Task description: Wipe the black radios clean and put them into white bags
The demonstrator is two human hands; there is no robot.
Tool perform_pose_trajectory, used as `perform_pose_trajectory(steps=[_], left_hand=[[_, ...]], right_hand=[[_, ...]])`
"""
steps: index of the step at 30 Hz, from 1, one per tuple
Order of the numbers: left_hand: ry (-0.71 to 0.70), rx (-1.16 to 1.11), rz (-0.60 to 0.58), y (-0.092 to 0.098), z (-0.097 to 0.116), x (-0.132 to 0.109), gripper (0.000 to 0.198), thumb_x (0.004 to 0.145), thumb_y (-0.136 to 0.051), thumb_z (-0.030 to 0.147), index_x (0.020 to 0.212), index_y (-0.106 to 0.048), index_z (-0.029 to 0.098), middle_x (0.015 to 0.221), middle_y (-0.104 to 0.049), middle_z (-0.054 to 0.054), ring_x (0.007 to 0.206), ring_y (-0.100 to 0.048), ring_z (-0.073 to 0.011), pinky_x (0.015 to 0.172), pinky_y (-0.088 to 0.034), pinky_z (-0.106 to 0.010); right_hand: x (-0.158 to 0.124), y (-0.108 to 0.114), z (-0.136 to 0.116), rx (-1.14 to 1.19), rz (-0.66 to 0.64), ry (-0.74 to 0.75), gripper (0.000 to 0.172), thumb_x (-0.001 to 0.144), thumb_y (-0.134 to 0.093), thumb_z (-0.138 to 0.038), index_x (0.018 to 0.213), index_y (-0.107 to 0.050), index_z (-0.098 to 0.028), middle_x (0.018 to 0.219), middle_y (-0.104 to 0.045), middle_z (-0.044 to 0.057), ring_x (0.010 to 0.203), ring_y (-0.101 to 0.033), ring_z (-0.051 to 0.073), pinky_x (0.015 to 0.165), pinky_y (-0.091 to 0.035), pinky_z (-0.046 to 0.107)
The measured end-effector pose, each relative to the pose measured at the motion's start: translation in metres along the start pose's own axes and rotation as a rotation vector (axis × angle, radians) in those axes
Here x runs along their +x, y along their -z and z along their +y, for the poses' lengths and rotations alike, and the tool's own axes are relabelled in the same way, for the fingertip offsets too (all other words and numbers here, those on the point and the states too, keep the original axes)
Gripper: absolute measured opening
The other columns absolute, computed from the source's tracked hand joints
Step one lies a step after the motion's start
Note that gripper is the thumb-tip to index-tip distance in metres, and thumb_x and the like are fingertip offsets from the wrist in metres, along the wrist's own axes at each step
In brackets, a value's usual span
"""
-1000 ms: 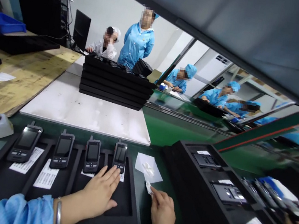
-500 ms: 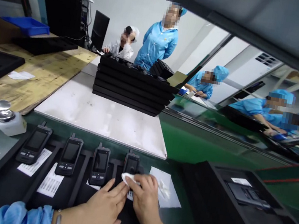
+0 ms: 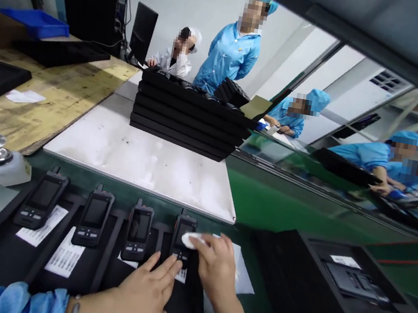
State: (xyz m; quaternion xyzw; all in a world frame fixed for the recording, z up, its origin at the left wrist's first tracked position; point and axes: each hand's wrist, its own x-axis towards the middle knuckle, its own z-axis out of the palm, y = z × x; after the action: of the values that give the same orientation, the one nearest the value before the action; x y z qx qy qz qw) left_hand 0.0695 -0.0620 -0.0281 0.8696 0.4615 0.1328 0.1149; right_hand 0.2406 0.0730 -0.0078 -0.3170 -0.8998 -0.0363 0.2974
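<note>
Four would exceed the count, so several black handheld radios with screens lie in a row in a black foam tray (image 3: 103,262). My left hand (image 3: 147,288) rests with fingers stretched out, its fingertips on the lower end of the rightmost handheld radio (image 3: 185,228). Pinched in my right hand (image 3: 217,266) is a white wiping cloth (image 3: 193,240), held at the right side of that radio's screen. Farther left lie another handheld radio (image 3: 138,230), a third radio (image 3: 94,217) and one at the tray's left end. White barcode sheets (image 3: 66,255) stick out beneath them.
A white dispenser bottle (image 3: 8,169) with a metal top stands left. Stacked black trays (image 3: 191,118) sit on a white board (image 3: 142,166) ahead. On the right is a black tray stack (image 3: 292,279) holding more devices. Co-workers (image 3: 232,47) are beyond the bench.
My right hand has moved slightly right and up with the cloth, uncovering more of the rightmost radio. My left hand stays at its lower end. The camera view has shifted a little.
</note>
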Motion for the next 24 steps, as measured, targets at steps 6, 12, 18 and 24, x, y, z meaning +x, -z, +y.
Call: perform_pose_trajectory(steps=[6,12,18,24], left_hand=[[0.025,0.015,-0.013,0.001,-0.001,0.0,0.062,0.097,-0.039,0.047,0.139,-0.049,0.002,0.152,-0.037,-0.021,0.145,-0.027,-0.0316,0.117,-0.018,-0.049],[-0.009,0.024,0.03,0.001,0.001,-0.002,0.058,0.098,-0.036,0.042,0.137,-0.051,0.001,0.154,-0.034,-0.019,0.146,-0.024,-0.0311,0.116,-0.019,-0.049],[0.008,0.029,0.031,0.008,0.003,-0.002,0.059,0.098,-0.038,0.046,0.134,-0.054,0.002,0.148,-0.044,-0.021,0.144,-0.028,-0.0312,0.116,-0.019,-0.05],[0.115,0.037,0.104,0.011,0.005,-0.042,0.071,0.096,-0.044,0.053,0.149,-0.033,0.006,0.157,-0.027,-0.019,0.146,-0.023,-0.0329,0.117,-0.02,-0.048]], right_hand=[[0.008,-0.009,-0.02,0.062,-0.011,0.061,0.033,0.091,-0.047,-0.011,0.099,-0.075,-0.026,0.086,-0.064,0.005,0.08,-0.056,0.018,0.088,-0.048,0.04],[0.003,-0.008,-0.006,0.061,0.035,-0.116,0.037,0.095,-0.04,-0.014,0.103,-0.075,-0.023,0.092,-0.064,0.008,0.08,-0.06,0.018,0.068,-0.051,0.029],[-0.015,-0.006,-0.03,0.098,-0.034,-0.039,0.035,0.093,-0.043,-0.014,0.101,-0.075,-0.025,0.087,-0.065,0.007,0.075,-0.059,0.018,0.065,-0.051,0.029],[0.012,0.0,-0.045,0.261,-0.047,-0.153,0.032,0.095,-0.045,-0.019,0.109,-0.073,-0.027,0.088,-0.065,0.005,0.078,-0.062,0.018,0.068,-0.051,0.03]])
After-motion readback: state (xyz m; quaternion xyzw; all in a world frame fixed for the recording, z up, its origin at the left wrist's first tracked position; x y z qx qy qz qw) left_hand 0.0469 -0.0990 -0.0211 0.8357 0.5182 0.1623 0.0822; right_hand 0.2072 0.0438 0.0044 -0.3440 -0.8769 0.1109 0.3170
